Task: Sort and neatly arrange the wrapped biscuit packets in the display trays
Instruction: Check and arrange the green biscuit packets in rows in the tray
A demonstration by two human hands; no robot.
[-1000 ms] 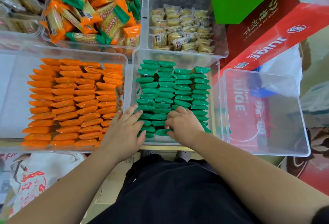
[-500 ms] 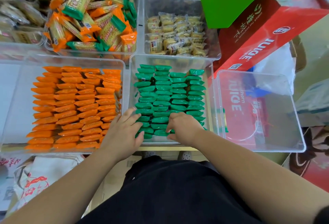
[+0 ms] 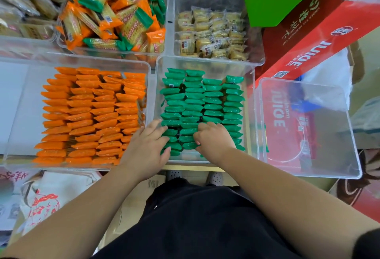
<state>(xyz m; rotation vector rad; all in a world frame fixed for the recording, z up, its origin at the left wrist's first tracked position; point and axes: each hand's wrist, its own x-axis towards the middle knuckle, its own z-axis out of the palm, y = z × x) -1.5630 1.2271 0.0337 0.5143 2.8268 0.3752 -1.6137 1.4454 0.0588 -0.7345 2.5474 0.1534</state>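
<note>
My L hand (image 3: 147, 145) lies flat, fingers straight and a bit spread, pressing on the green packets (image 3: 205, 98) at the near-left corner of their clear tray (image 3: 158, 94); it holds nothing. R hand (image 3: 213, 139) is knuckles-up on the near rows just beside it, fingers curled down among the packets. Can't tell if it's pinching one or only pushing. Green packets stand on edge in four rows, front to back of the tray. Tray to the left (image 3: 18, 104) has orange packets (image 3: 92, 114) in similar rows. Behind: bin of mixed orange/green packets (image 3: 115, 16) in a loose heap, and a tray of pale yellow ones (image 3: 211, 32). Clear tub (image 3: 308, 166) sits to the right, red juice box (image 3: 308, 38) behind it.
</note>
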